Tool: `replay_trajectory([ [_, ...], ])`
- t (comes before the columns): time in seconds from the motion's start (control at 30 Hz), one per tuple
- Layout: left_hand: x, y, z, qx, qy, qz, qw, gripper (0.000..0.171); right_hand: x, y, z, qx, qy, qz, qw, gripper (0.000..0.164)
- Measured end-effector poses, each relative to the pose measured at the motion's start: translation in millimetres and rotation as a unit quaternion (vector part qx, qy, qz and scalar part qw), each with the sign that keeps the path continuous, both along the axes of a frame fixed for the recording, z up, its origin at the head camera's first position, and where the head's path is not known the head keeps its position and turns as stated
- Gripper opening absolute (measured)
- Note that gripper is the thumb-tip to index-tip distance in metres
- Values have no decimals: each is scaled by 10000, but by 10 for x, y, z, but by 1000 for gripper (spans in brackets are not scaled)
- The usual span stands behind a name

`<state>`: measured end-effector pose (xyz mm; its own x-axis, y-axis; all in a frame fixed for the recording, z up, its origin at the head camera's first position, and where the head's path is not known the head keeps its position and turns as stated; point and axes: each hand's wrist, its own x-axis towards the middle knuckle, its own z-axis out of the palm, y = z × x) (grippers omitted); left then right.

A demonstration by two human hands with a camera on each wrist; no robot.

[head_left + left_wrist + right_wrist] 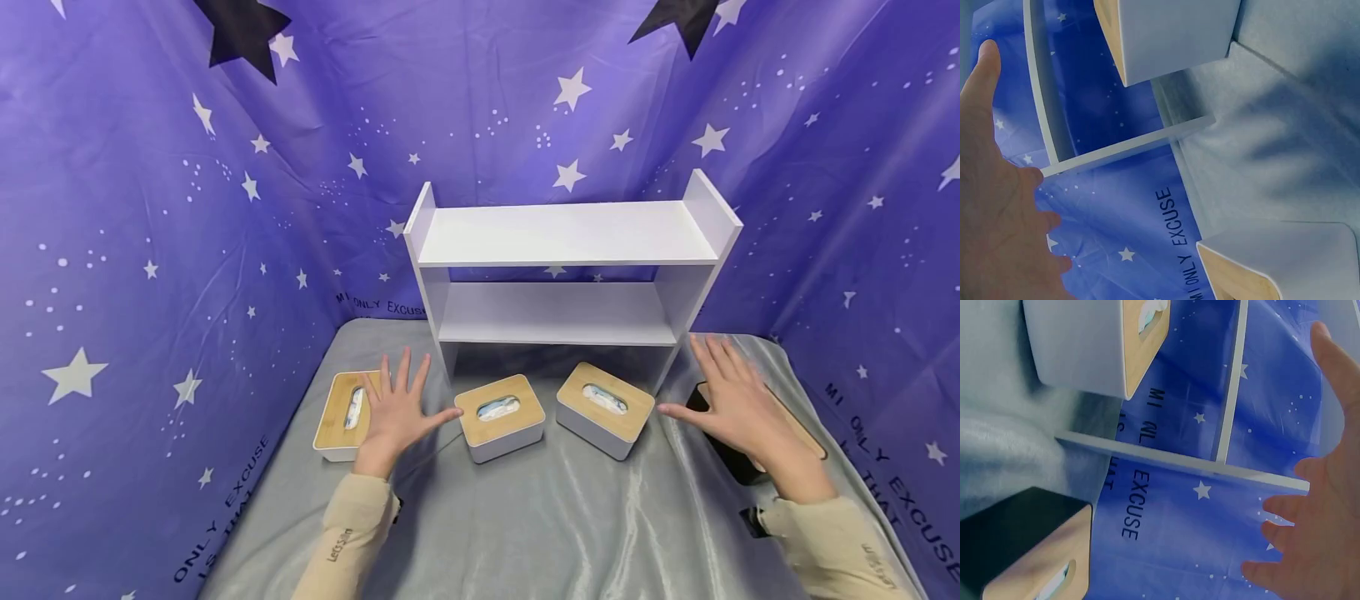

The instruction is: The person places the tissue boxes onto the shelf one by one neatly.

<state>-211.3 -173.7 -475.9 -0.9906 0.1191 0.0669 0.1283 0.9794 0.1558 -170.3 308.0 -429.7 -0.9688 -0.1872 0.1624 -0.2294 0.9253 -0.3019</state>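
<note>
My left hand [397, 414] is spread wide with straight fingers, held above the table between a white tissue box [330, 427] at the left and a second white tissue box [501, 417]. It holds nothing. On the other side, my right hand [738, 408] is also spread and holds nothing; it partly covers a black tissue box [731, 462] with a wooden lid. A third white tissue box [604, 408], set at an angle, stands left of that hand. All the lids look like pale wood, and tissue shows in the slots of the white boxes.
Behind the boxes stands a white two-tier shelf [555, 312] with raised side panels. A grey cloth [525, 533] with folds covers the table. Purple-blue star-printed curtains [487, 100] enclose the back and both sides.
</note>
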Motion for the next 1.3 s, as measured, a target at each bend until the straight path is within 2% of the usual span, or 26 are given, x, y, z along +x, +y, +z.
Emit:
replay_trajectory([
  [0.27, 25, 50, -6, -47, -4, -72, 10000, 115, -28, -128, -26, -259, 158, 275, 9992, 120],
  [0.53, 57, 94, -61, -38, -103, -186, 9998, 114, -27, -237, -56, -309, 216, 372, 9986, 114],
  [0.87, 77, 125, -150, 136, 0, -425, 9990, 112, -31, -387, -90, -470, 303, 617, 9965, 105],
  [1.03, 92, 151, -196, 300, 3, -596, 9978, 113, -33, -479, -158, -578, 403, 736, 9948, 100],
  [1.3, 125, 226, -311, 553, -53, -654, 9963, 114, -40, -606, -279, -843, 239, 891, 9922, 96],
])
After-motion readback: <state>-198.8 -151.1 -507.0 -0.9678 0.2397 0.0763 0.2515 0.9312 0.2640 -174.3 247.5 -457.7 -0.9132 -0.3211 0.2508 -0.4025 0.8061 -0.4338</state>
